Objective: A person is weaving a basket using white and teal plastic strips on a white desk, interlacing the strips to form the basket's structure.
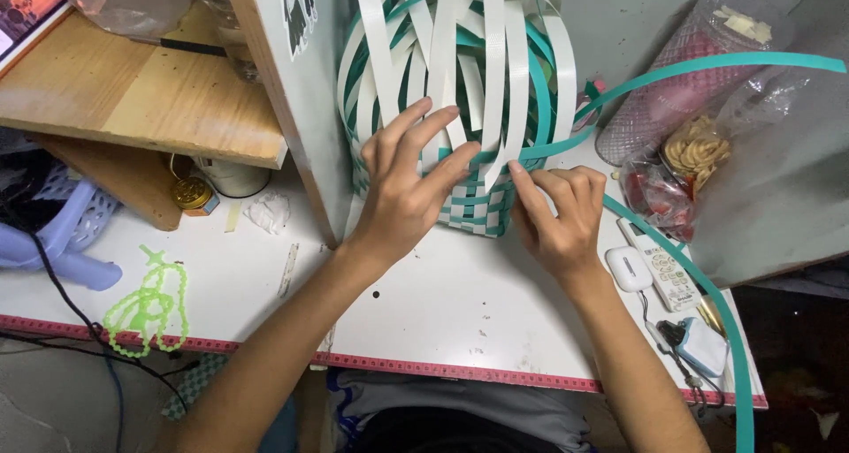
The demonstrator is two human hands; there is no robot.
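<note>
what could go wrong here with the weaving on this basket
The loose white strips stand unwoven above the woven base; if the left hand eases off, they may spring apart. The long teal strip pinched by the right hand sweeps past the plastic bags and could snag or drag them.

White-and-teal checkered woven basket [460, 108], teal strip [707, 64], white table [442, 303].

Home craft desk: cluttered white table [460, 303], wooden shelf [133, 91], snack bags [681, 170].
</note>
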